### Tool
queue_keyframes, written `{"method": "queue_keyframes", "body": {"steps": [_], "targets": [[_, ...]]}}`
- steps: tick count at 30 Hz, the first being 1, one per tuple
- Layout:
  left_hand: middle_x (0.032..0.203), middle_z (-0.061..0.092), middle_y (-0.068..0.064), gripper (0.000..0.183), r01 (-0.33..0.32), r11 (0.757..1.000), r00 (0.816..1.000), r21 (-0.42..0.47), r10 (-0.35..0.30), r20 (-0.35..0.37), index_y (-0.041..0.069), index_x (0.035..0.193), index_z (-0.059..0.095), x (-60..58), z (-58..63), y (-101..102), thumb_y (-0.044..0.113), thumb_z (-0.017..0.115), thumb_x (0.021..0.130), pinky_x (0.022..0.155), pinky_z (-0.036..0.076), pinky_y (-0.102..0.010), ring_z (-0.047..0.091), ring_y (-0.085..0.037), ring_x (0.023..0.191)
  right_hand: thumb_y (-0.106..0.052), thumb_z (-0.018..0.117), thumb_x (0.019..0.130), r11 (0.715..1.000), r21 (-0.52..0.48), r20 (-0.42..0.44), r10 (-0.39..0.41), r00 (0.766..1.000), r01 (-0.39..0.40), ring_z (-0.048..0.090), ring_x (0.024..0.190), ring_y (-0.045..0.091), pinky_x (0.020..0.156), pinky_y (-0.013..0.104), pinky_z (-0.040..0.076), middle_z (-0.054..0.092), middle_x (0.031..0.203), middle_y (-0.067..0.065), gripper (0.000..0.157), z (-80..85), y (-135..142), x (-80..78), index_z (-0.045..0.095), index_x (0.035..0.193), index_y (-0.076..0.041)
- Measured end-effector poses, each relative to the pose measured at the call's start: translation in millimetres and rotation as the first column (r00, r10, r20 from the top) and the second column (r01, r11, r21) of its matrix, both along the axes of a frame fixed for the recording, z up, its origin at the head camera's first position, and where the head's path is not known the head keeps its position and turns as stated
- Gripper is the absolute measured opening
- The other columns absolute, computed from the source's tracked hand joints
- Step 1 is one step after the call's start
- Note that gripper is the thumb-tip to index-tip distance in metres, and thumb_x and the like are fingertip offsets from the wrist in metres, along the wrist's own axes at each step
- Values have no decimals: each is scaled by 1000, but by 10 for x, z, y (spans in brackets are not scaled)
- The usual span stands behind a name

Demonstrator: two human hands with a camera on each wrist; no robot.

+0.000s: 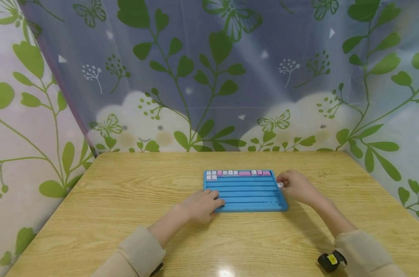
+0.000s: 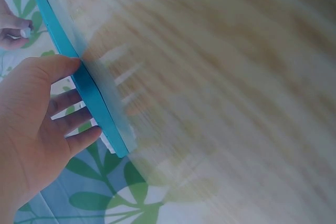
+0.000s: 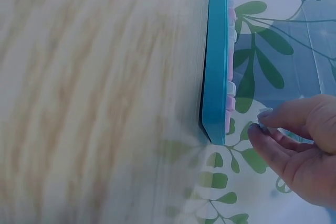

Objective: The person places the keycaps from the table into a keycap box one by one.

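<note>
A blue ridged tray (image 1: 245,192) lies flat on the wooden table. White and pink keycaps (image 1: 245,174) line its far row, and two white keycaps (image 1: 211,177) sit at the left of the second row. My left hand (image 1: 202,206) rests at the tray's near left corner, its fairly straight fingers (image 2: 86,137) and thumb touching the edge. Just off the tray's right side, my right hand (image 1: 297,187) pinches a small white keycap (image 1: 280,185) between thumb and fingertips. That keycap (image 3: 264,111) is mostly hidden by the fingers in the right wrist view.
The wooden table (image 1: 143,181) spreads around the tray. A patterned cloth (image 1: 209,96) hangs behind and at both sides of it. A black device with a yellow label (image 1: 332,261) is by the right sleeve.
</note>
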State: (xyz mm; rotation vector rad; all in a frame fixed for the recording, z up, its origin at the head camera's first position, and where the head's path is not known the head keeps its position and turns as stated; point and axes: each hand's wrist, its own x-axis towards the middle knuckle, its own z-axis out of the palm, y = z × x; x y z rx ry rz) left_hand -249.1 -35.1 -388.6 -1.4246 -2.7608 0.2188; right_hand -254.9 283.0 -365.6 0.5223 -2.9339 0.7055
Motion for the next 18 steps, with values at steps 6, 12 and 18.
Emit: {"method": "queue_keyframes", "body": {"steps": [6,12,18], "targets": [[101,50,0,33,8,1000,1000,1,-8,-10,18,126,55,-14,-17,-3,23,55,93,75,43,-28,47,-14,86,6,60,79,1000,-6,-2,4,1000,-4,57,85,29,72,42,49,59,94,16,17,1,-35,-10,63,96,6],[101,51,-1,33,13,1000,1000,7,-13,-11,18,126,55,-16,-22,-7,23,55,93,75,43,-28,46,-15,86,3,61,82,999,-30,4,22,1000,-22,59,86,30,71,41,50,61,95,16,15,-6,-86,-21,62,97,6],[101,51,0,33,16,1000,1000,7,-16,-11,18,126,55,-15,-21,-5,24,55,93,76,43,-28,46,-15,86,4,62,82,998,-18,-9,52,999,-52,59,86,30,71,41,50,61,97,17,18,-26,-144,-38,65,100,6]]}}
